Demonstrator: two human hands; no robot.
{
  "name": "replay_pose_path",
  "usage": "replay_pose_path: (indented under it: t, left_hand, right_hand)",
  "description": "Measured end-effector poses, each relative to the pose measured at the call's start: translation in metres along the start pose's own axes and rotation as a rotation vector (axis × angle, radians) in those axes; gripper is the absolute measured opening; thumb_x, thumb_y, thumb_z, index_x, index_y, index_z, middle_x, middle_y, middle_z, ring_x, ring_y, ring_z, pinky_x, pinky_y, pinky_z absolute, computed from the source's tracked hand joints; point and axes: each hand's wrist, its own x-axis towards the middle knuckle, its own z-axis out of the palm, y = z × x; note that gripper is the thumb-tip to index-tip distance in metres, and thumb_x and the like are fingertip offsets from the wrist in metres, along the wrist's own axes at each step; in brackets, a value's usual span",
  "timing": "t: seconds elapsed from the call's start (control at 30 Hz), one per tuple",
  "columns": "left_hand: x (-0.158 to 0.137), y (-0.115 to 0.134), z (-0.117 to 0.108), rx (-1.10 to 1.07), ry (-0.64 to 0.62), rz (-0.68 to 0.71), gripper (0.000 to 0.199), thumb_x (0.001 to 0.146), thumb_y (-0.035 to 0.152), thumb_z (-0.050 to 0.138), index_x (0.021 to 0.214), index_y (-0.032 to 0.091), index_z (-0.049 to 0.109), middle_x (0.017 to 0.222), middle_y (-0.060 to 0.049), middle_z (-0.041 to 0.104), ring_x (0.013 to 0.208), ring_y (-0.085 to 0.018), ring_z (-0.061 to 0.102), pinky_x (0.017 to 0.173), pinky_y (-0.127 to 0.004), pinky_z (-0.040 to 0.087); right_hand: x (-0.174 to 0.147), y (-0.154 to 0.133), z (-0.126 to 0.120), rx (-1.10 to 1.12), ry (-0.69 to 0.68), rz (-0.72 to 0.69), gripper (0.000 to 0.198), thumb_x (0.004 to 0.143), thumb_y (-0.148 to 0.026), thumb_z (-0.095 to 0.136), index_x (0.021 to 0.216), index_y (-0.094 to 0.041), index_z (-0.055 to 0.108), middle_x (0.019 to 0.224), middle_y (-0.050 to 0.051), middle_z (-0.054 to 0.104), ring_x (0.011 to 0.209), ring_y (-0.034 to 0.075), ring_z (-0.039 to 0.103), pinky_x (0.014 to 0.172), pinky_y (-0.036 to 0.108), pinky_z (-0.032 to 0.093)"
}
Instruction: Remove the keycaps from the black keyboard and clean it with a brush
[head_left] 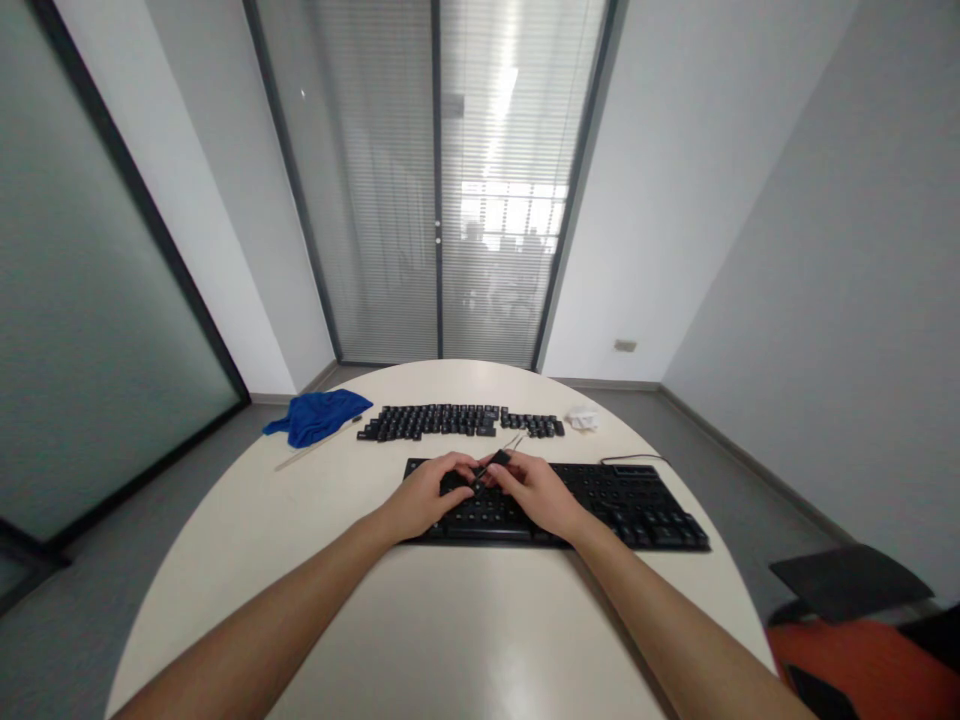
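My left hand (424, 497) and my right hand (541, 492) meet over the left half of a black keyboard (630, 510), fingertips nearly touching. My right fingers are closed on a small black piece with thin metal wires jutting away from me, which looks like a wire keycap puller (501, 457). On the left, thumb and fingers are bent together near its lower end, around something dark that is too small to make out. Many key places under my hands look bare of caps, while taller keycaps (667, 527) stand along the keyboard's near right part.
Loose black keycaps (439, 420) lie in rows behind the keyboard, with a smaller group (534, 425) to their right. Beside them are a blue cloth (319, 415), a thin brush (319, 443) and crumpled white tissue (583, 419). An orange chair (862, 665) stands right of the round table (300, 540).
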Motion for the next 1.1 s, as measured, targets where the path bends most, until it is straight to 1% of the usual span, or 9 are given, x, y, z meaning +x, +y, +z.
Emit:
replay_pose_path:
  t: [0.17, 0.3, 0.43, 0.5, 0.6, 0.67, 0.87, 0.97, 1.1]
  left_hand:
    - [-0.003, 0.011, 0.000, 0.306, -0.007, 0.124, 0.017, 0.091, 0.023, 0.058, 0.108, 0.023, 0.061, 0.107, -0.005, 0.069, 0.101, -0.023, 0.062, 0.095, -0.040, 0.045]
    - [-0.004, 0.018, -0.001, 0.442, -0.029, 0.197, 0.018, 0.095, 0.027, 0.053, 0.110, 0.023, 0.063, 0.107, -0.005, 0.068, 0.100, -0.023, 0.061, 0.092, -0.040, 0.045]
    - [-0.004, 0.017, -0.001, 0.562, -0.052, 0.234, 0.022, 0.097, 0.030, 0.051, 0.114, 0.025, 0.065, 0.105, -0.005, 0.067, 0.099, -0.023, 0.060, 0.090, -0.040, 0.045]
    - [-0.004, 0.016, 0.000, 0.605, -0.055, 0.247, 0.023, 0.098, 0.029, 0.049, 0.116, 0.026, 0.065, 0.104, -0.005, 0.067, 0.097, -0.023, 0.060, 0.088, -0.039, 0.045]
    - [-0.004, 0.014, 0.000, 0.655, -0.056, 0.269, 0.023, 0.099, 0.029, 0.049, 0.115, 0.025, 0.065, 0.104, -0.005, 0.066, 0.094, -0.022, 0.059, 0.083, -0.037, 0.045]
    - [-0.003, 0.014, 0.001, 0.686, -0.060, 0.295, 0.022, 0.099, 0.030, 0.048, 0.112, 0.024, 0.065, 0.104, -0.005, 0.065, 0.093, -0.022, 0.058, 0.081, -0.036, 0.045]
    - [-0.005, 0.015, 0.002, 0.748, -0.083, 0.439, 0.023, 0.100, 0.032, 0.047, 0.113, 0.021, 0.062, 0.101, -0.006, 0.066, 0.090, -0.020, 0.060, 0.077, -0.034, 0.045]
    - [-0.005, 0.018, 0.002, 0.713, -0.034, 0.505, 0.022, 0.100, 0.031, 0.047, 0.111, 0.020, 0.063, 0.101, -0.006, 0.067, 0.088, -0.019, 0.060, 0.075, -0.033, 0.046]
    - [0.000, 0.018, -0.008, 0.603, 0.162, 0.461, 0.020, 0.099, 0.030, 0.050, 0.106, 0.022, 0.067, 0.099, -0.005, 0.066, 0.090, -0.018, 0.061, 0.079, -0.032, 0.049]
  right_hand:
    - [0.000, 0.001, 0.000, 0.064, 0.005, 0.011, 0.037, 0.095, -0.048, 0.051, 0.114, -0.017, 0.063, 0.090, 0.006, 0.073, 0.085, 0.020, 0.068, 0.074, 0.030, 0.052]
    - [0.000, 0.002, 0.001, 0.059, 0.028, 0.044, 0.040, 0.093, -0.048, 0.054, 0.119, -0.017, 0.058, 0.086, 0.006, 0.073, 0.082, 0.020, 0.068, 0.071, 0.029, 0.052]
    - [-0.001, 0.001, 0.000, -0.012, 0.034, 0.045, 0.040, 0.093, -0.048, 0.054, 0.118, -0.017, 0.059, 0.075, 0.002, 0.071, 0.068, 0.017, 0.065, 0.065, 0.028, 0.048]
    - [-0.002, 0.000, 0.000, -0.027, 0.034, 0.041, 0.038, 0.094, -0.048, 0.053, 0.115, -0.018, 0.060, 0.075, 0.002, 0.071, 0.067, 0.017, 0.064, 0.065, 0.028, 0.048]
    - [-0.001, -0.001, 0.001, -0.014, 0.023, 0.030, 0.033, 0.094, -0.049, 0.052, 0.101, -0.018, 0.063, 0.080, 0.005, 0.073, 0.072, 0.018, 0.066, 0.068, 0.029, 0.050]
    - [-0.001, 0.001, 0.001, -0.012, 0.020, 0.025, 0.033, 0.094, -0.049, 0.052, 0.093, -0.018, 0.062, 0.080, 0.005, 0.073, 0.072, 0.019, 0.067, 0.068, 0.029, 0.050]
    - [0.001, 0.006, 0.004, 0.057, -0.010, 0.041, 0.033, 0.095, -0.050, 0.051, 0.094, -0.018, 0.058, 0.079, 0.005, 0.073, 0.073, 0.018, 0.068, 0.066, 0.027, 0.052]
    - [0.002, 0.008, 0.004, 0.070, -0.001, 0.054, 0.032, 0.095, -0.050, 0.051, 0.094, -0.019, 0.055, 0.078, 0.004, 0.072, 0.072, 0.018, 0.069, 0.065, 0.027, 0.052]
    - [0.002, 0.008, 0.006, 0.073, -0.015, 0.071, 0.032, 0.095, -0.050, 0.051, 0.095, -0.019, 0.056, 0.079, 0.005, 0.074, 0.074, 0.019, 0.070, 0.066, 0.028, 0.053]
